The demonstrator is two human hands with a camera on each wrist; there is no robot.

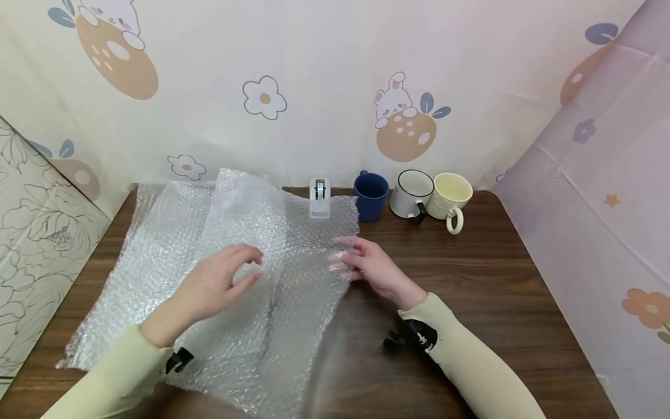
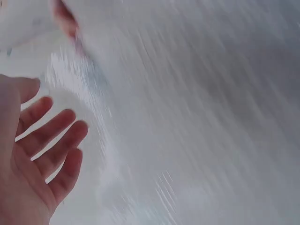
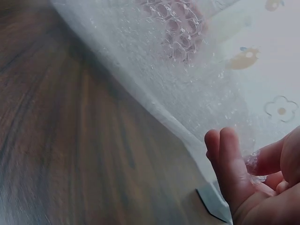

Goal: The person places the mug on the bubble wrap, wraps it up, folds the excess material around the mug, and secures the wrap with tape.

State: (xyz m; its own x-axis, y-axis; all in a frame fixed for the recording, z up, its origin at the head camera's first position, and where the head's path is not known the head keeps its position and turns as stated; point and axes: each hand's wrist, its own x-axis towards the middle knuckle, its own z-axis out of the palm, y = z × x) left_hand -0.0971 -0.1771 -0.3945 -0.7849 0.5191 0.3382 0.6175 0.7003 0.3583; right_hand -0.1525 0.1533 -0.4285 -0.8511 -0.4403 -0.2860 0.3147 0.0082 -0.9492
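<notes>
A clear sheet of bubble wrap (image 1: 309,291) spreads across the left and middle of the table, overlapping more bubble wrap (image 1: 152,244) farther left. Its right edge is pinched by my right hand (image 1: 379,270), and the right wrist view shows crumpled plastic between thumb and finger. That edge rises off the wood in the right wrist view. My left hand (image 1: 217,282) hovers over the middle of the sheet with bent, spread fingers. Nothing lies in its palm in the left wrist view, where the wrap (image 2: 187,117) is blurred.
A white tape dispenser (image 1: 320,210) stands at the back by the wrap's far edge. To its right are a blue mug (image 1: 370,203), a white mug (image 1: 405,201) with a black handle and a cream mug (image 1: 442,203). A patterned curtain (image 1: 324,134) hangs behind the dark wooden table (image 1: 471,302).
</notes>
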